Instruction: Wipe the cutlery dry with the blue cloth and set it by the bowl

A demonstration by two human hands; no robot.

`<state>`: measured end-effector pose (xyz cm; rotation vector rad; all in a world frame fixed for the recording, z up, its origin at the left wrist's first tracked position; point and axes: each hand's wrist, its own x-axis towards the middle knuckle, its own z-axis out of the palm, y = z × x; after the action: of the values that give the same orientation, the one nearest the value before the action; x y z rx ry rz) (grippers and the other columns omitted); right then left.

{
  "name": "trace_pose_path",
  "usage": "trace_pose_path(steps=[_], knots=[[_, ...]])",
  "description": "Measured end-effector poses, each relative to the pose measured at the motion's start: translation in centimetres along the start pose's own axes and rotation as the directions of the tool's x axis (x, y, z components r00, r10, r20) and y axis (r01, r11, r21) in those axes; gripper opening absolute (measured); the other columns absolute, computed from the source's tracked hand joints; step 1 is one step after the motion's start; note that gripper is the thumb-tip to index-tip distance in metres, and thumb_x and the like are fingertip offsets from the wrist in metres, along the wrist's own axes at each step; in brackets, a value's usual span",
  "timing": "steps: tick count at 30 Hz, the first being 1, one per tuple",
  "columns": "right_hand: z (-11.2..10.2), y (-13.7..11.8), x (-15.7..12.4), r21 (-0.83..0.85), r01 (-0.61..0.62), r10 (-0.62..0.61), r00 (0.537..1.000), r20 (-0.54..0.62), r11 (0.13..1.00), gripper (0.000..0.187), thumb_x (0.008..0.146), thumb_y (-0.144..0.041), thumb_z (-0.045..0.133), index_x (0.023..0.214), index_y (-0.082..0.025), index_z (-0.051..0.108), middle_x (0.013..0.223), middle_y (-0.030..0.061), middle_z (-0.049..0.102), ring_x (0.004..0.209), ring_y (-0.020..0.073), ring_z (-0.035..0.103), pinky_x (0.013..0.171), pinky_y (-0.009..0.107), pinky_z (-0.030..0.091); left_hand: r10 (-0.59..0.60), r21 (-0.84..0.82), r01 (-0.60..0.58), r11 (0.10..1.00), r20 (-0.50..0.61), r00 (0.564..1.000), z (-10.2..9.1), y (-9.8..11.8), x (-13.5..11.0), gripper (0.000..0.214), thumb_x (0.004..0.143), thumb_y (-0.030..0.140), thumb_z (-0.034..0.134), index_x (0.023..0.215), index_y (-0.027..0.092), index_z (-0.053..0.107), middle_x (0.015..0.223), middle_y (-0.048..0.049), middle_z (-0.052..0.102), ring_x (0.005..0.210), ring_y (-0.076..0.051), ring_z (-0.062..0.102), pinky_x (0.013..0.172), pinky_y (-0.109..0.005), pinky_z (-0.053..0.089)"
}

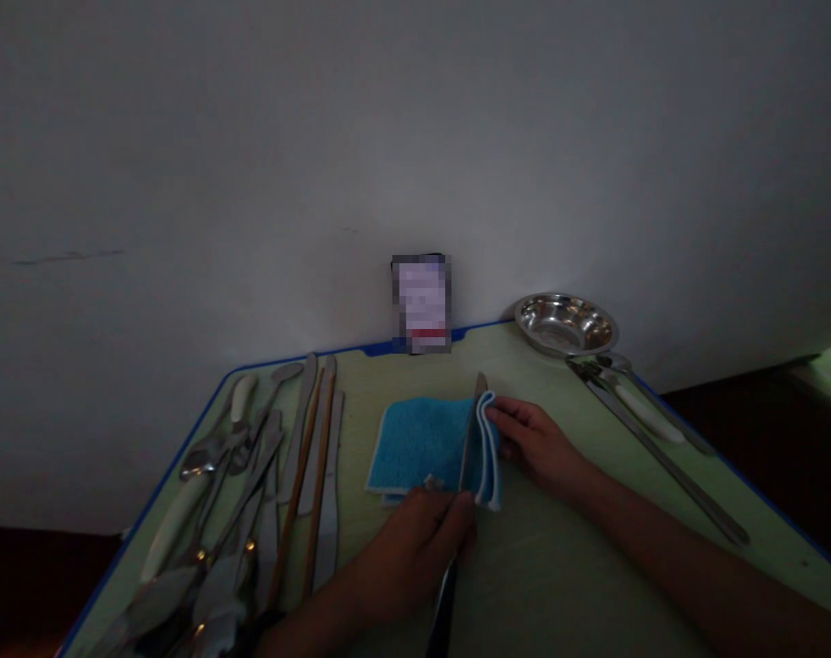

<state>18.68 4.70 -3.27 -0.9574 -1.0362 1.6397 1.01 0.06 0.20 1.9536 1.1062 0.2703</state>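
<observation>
A blue cloth [421, 443] with white edging lies folded on the table in front of me. My left hand [421, 539] is closed around a knife [468, 443] with a dark handle, its blade pointing away from me over the cloth. With my right hand [535, 443] I pinch the cloth's right end, which stands up folded beside the blade. Whether the blade touches the cloth all along its length I cannot tell.
On the left of the green table [559, 585] lie several spoons, table knives and a pair of wooden chopsticks [325, 439]. A metal bowl [566, 324] stands at the back right, with more cutlery [662, 457] before it. A phone [421, 306] leans on the wall.
</observation>
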Motion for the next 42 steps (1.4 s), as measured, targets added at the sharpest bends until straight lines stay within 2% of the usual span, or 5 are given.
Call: trace_pose_path(steps=[9,16,21,34,42], knots=[[0.5,-0.8,0.1,0.252,0.012,0.034,0.984,-0.175,0.968,0.021,0.067,-0.038,0.066,0.072,-0.019,0.058,0.051,-0.0060,0.046,0.044,0.0067,0.038,0.044,0.021,0.032,0.032,-0.015,-0.031,0.999,0.037,0.999,-0.2,0.2,-0.2,0.039,0.090,0.034,0.028,0.060,0.018,0.046,0.060,0.0013,0.049,0.058,-0.012,0.046,0.058,-0.023,0.035],[0.0,-0.4,-0.1,-0.066,0.039,-0.033,0.995,0.093,0.997,0.019,0.075,-0.035,0.058,0.080,-0.017,0.060,0.056,-0.0053,0.049,0.046,0.0049,0.039,0.045,0.019,0.031,-0.071,-0.308,0.080,0.948,0.038,0.997,0.1,-0.2,0.0,0.042,0.091,0.041,0.024,0.064,0.018,0.048,0.055,0.0013,0.053,0.057,-0.013,0.052,0.064,-0.024,0.041],[0.5,-1.0,-0.9,-0.217,0.043,0.009,0.973,0.230,0.975,0.013,0.074,-0.030,0.061,0.078,-0.018,0.062,0.068,-0.0030,0.057,0.055,0.0061,0.047,0.050,0.019,0.035,-0.120,-0.437,0.138,0.889,0.067,0.990,0.0,-0.1,0.3,0.045,0.090,0.047,0.022,0.064,0.019,0.045,0.044,0.0039,0.048,0.044,-0.011,0.050,0.050,-0.022,0.043],[0.3,-0.7,0.2,0.321,0.011,0.036,0.989,-0.142,0.947,0.017,0.068,-0.034,0.067,0.076,-0.019,0.063,0.057,-0.0041,0.055,0.049,0.0074,0.048,0.048,0.021,0.038,-0.141,-0.232,0.142,0.962,0.020,0.990,0.1,-0.1,-0.1,0.040,0.090,0.044,0.025,0.068,0.019,0.046,0.049,0.0046,0.046,0.052,-0.012,0.050,0.061,-0.023,0.042],[0.4,-1.0,0.3,0.378,0.069,0.012,0.978,-0.209,0.923,0.016,0.067,-0.032,0.067,0.074,-0.019,0.061,0.063,-0.0048,0.059,0.053,0.0074,0.050,0.054,0.022,0.043,-0.150,-0.222,0.167,0.961,0.095,0.984,-0.2,0.2,-0.1,0.044,0.090,0.046,0.023,0.062,0.019,0.043,0.046,0.0055,0.044,0.048,-0.011,0.048,0.057,-0.023,0.040]])
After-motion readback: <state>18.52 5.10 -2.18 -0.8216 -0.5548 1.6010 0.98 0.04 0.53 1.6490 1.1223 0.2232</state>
